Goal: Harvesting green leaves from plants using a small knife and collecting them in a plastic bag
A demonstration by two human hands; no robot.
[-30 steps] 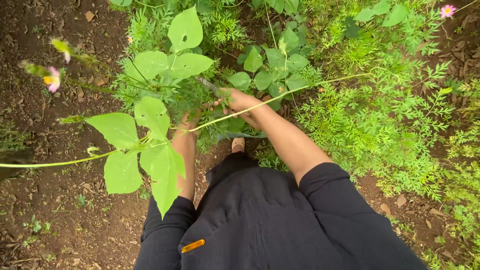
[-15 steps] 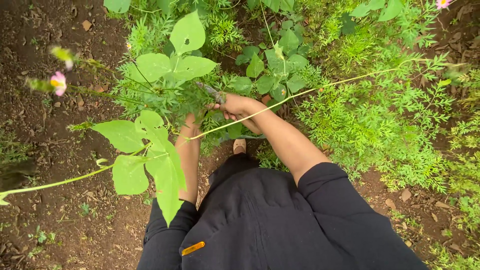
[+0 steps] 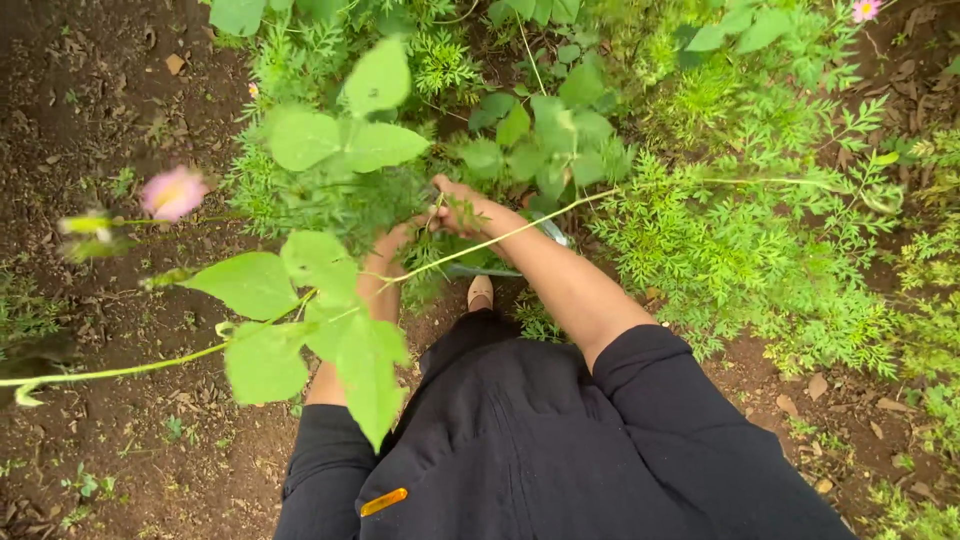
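Left hand (image 3: 388, 245) seemingly hidden by leaves (image 3: 330, 310).

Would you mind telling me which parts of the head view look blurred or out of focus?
Head view: soft, even daylight, no glare; the pink flower at left is smeared, the near broad leaves look soft, the right hand is slightly blurred, while the soil stays fairly sharp.
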